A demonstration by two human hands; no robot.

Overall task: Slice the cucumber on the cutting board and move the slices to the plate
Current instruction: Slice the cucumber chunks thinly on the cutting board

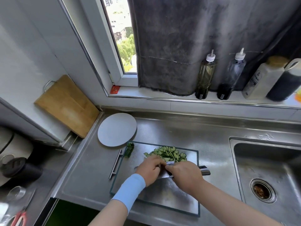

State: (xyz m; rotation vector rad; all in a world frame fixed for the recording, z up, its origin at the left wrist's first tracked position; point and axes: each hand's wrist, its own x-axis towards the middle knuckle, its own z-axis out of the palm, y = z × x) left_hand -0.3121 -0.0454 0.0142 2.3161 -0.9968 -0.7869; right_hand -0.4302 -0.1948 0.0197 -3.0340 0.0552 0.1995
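A glass cutting board with a metal handle lies on the steel counter. A heap of cucumber slices sits at its far side, and a dark green cucumber end lies at its far left corner. My right hand grips a steel cleaver just behind the heap; its handle end sticks out to the right. My left hand, above a light blue wristband, touches the blade's left side with curled fingers. An empty white plate stands beyond the board's left corner.
A sink with a drain lies to the right. Several sauce bottles line the windowsill under a grey cloth. A wooden board leans on the left wall. A dark jar and red-handled scissors sit at lower left.
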